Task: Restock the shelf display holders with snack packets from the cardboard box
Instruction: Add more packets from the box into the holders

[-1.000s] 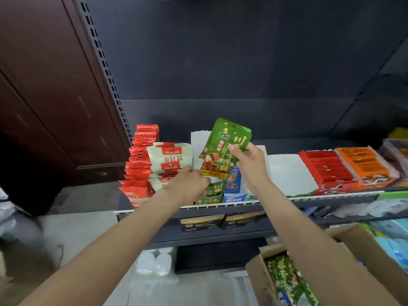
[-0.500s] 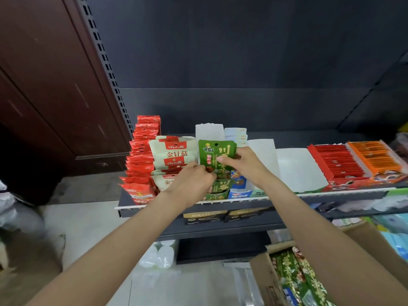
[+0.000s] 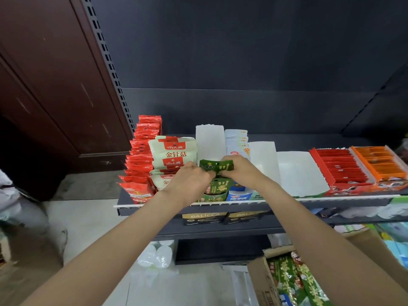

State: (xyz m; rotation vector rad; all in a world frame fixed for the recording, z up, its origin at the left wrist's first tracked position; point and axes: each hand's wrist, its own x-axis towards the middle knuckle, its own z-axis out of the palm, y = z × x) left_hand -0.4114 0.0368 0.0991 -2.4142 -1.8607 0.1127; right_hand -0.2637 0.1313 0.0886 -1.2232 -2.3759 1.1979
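Both hands, left hand (image 3: 189, 180) and right hand (image 3: 239, 171), pinch green packet (image 3: 217, 167) top edge above holder (image 3: 215, 196); we judge it light, floppy, slippery.

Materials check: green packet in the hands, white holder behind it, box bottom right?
Green packet: looks like printed plastic film, slightly glossy; its top edge bends under both hands. White holder: probably matte card or thin plastic sheet, flat panels with no sheen; hard to tell which. Box: brown corrugated cardboard, judging by the dull raw flap and thick edge.
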